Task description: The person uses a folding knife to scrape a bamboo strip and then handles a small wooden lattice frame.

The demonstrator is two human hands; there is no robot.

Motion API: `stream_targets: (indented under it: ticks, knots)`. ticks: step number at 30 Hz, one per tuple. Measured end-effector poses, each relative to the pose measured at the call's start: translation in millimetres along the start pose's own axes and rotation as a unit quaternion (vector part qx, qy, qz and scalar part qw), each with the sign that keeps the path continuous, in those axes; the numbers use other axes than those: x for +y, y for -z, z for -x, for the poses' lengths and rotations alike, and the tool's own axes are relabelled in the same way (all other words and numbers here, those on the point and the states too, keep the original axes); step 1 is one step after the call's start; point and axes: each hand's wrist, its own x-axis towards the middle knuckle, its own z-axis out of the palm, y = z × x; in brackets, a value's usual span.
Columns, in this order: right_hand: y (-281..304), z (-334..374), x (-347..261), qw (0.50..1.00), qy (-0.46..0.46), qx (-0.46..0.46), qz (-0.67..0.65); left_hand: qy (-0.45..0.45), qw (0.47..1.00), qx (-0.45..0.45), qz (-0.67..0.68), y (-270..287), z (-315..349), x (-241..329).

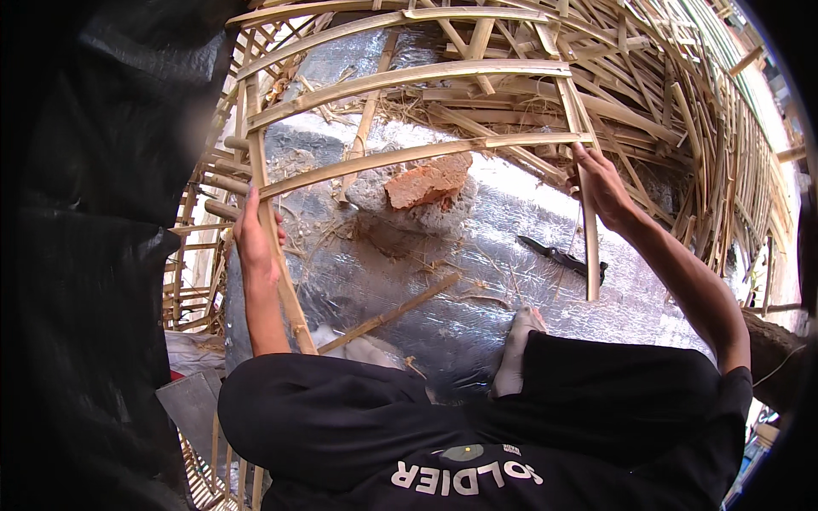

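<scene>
A ladder-like bamboo frame [409, 77] stretches away in front of me, with two side rails joined by several crosspieces. My left hand [258, 237] is closed round its left rail, just below the nearest crosspiece. At the opposite end of that crosspiece, my right hand [603, 189] grips the right rail, thumb near the joint. Part of its fingers is hidden behind the rail. Under the frame, a broken reddish brick [429, 180] rests on a grey lump of stone or concrete [366, 194]. A black knife [558, 257] lies on the floor beside the right rail's near end.
Many split bamboo strips [656, 111] are heaped at the far right. Silvery foil-like sheeting [434, 328] covers the floor, with a loose bamboo strip [388, 315] and shavings on it. Slatted bamboo pieces [200, 255] and a black plastic sheet [102, 255] stand on the left.
</scene>
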Motion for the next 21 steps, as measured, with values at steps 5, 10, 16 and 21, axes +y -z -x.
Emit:
stream_targets:
  ticks: [5,10,16,21]
  knots:
    - [52,5,15,0.996,-0.001,0.085,0.032,0.025,0.993,-0.093,0.073,-61,-2,-38]
    - [59,13,60,0.989,-0.032,0.104,0.096,0.045,0.993,-0.106,0.038,-73,2,-53]
    - [92,18,83,0.970,-0.023,0.198,0.138,0.009,0.990,-0.137,0.016,-108,13,-69]
    - [107,28,82,0.957,0.001,0.233,0.175,-0.115,0.985,-0.096,-0.084,-132,19,-84]
